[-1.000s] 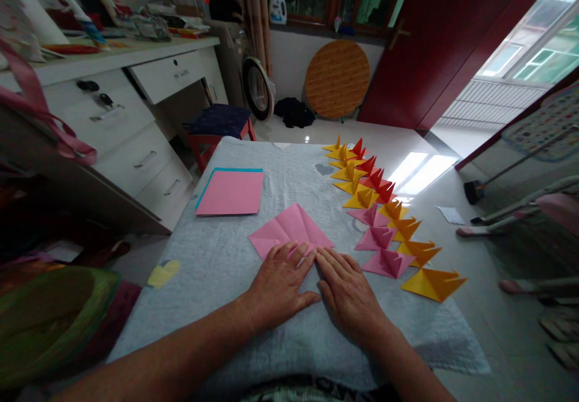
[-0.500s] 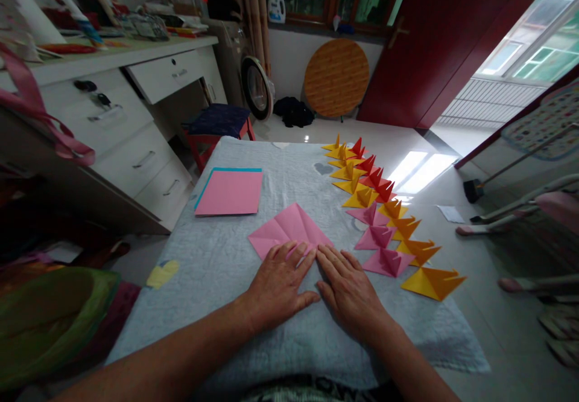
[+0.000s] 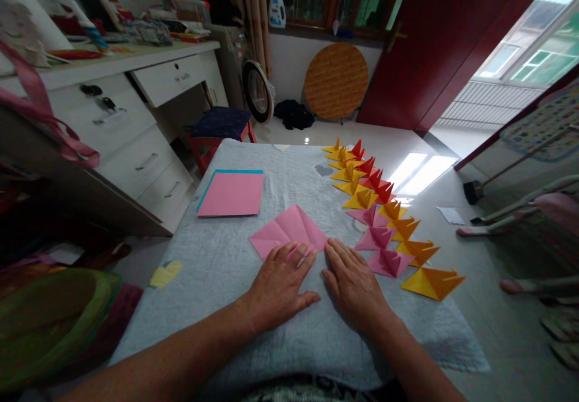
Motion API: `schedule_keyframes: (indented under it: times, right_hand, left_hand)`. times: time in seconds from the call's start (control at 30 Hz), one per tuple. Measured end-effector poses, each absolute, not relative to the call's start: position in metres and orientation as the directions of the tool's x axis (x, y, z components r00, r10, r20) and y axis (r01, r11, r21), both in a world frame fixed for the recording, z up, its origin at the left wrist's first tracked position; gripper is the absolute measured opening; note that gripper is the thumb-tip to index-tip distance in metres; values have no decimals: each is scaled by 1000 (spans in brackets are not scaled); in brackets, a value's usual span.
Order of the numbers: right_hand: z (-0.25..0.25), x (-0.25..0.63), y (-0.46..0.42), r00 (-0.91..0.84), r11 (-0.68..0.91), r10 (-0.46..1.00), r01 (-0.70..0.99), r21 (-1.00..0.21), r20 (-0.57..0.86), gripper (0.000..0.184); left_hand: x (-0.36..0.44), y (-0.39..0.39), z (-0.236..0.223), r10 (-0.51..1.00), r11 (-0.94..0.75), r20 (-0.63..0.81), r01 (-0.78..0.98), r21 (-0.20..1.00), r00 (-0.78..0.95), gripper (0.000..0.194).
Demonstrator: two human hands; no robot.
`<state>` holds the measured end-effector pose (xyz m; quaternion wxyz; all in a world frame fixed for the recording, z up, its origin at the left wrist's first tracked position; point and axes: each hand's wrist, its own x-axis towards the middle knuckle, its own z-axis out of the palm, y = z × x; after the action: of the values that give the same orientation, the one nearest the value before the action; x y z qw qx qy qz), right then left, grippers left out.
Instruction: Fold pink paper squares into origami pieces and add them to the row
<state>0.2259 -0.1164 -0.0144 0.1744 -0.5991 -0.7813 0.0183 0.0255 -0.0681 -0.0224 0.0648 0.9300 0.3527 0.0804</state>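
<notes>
A creased sheet of pink origami paper (image 3: 292, 227) lies on the cloth-covered table in front of me. My left hand (image 3: 280, 281) rests on its near edge, fingers stretched out and thumb apart, hiding part of that edge. At the paper's right corner lies my right hand (image 3: 355, 278), flat, with its fingertips touching or close beside the corner. To the right stand rows of folded paper figures, among them a pink one (image 3: 391, 261), a yellow one (image 3: 433, 283) and a red one (image 3: 385, 192).
A stack of square pink paper (image 3: 231, 193) with a blue edge lies at the table's far left. The table has a light blue cloth (image 3: 217, 293). Beyond it are a stool (image 3: 219, 123), a washing machine with an open door (image 3: 257, 91) and a round wooden board (image 3: 336, 81).
My right hand has slid right along the paper's near edge, out to its right corner. My left hand has stayed in place on the paper.
</notes>
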Motion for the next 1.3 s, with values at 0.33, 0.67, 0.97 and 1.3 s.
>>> schedule_keyframes:
  times: [0.33,0.67,0.97,1.3]
  right_hand:
    - [-3,231,-122,-58,197,949,875,-441,309,18]
    - [12,236,-71,-43,61,998,913,-402,56,16]
    - [9,234,-62,-77,60,996,948,-311,-41,10]
    - [26,238,-46,-201,164,955,971,-173,-220,18]
  left_hand:
    - [25,-68,-25,667,-742,103,644,188,738,76]
    - [25,-71,-24,642,-762,93,621,182,761,70]
    - [25,-72,-24,629,-774,94,612,162,772,70]
    - [24,-67,-19,610,-786,68,591,181,790,65]
